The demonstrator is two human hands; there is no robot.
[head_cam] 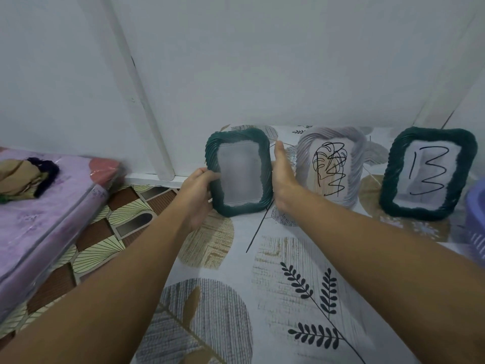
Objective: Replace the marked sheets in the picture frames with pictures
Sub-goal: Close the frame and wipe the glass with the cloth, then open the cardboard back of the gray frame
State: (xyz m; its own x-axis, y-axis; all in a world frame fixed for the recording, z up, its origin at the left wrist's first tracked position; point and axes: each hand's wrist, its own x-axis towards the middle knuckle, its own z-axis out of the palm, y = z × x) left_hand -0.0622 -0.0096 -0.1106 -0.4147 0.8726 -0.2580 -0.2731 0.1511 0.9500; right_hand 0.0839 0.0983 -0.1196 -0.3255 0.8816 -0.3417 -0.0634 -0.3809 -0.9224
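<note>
Against the wall, the left frame (pixel 238 172) shows a blank, blurred pane; left hand (pixel 195 197) grips its edge, right hand (pixel 284 177) lies flat against the other. Middle frame (pixel 331 166) and right frame (pixel 428 173) still hold marked sheets, so most work seems left.

Soft even light, motion-blurred, wide-angle warp.

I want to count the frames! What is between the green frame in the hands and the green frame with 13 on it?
In the head view, the right hand and a white frame with scribbles.
</note>
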